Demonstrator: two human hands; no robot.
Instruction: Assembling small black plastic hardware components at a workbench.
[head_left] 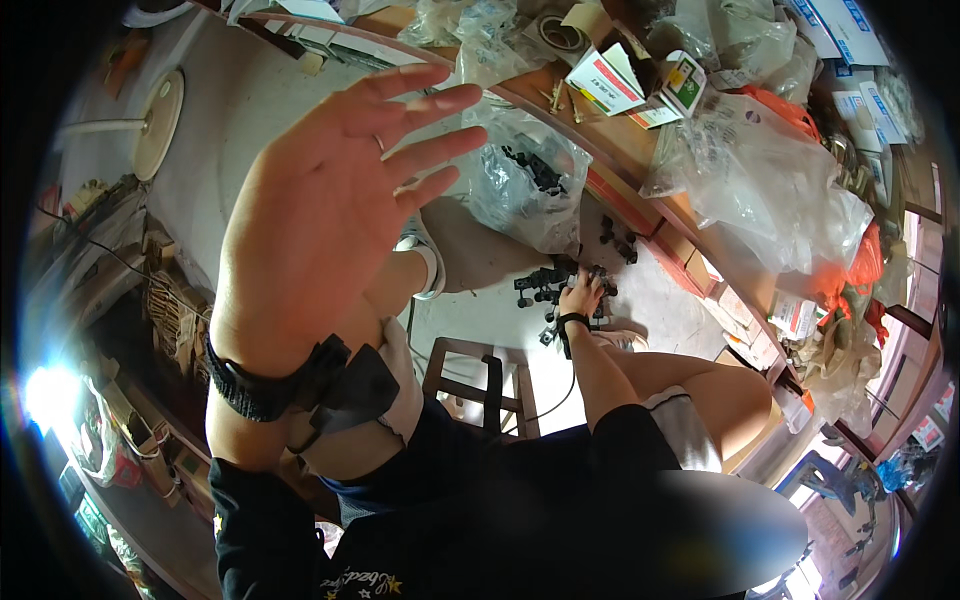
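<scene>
My left hand is raised close to the camera, palm showing and fingers spread, holding nothing. A black strap with a dark block sits on that wrist. Low down by the floor, my right hand reaches among a cluster of small black parts, its fingers curled on one of them. A black band circles the right wrist. Farther off lie a few more black parts. An open clear plastic bag with black pieces inside stands beyond my right hand.
A wooden bench runs along the right, piled with clear plastic bags, small cartons and a tape roll. Before me stands a low wooden stool frame. A round pale disc on a rod is at far left.
</scene>
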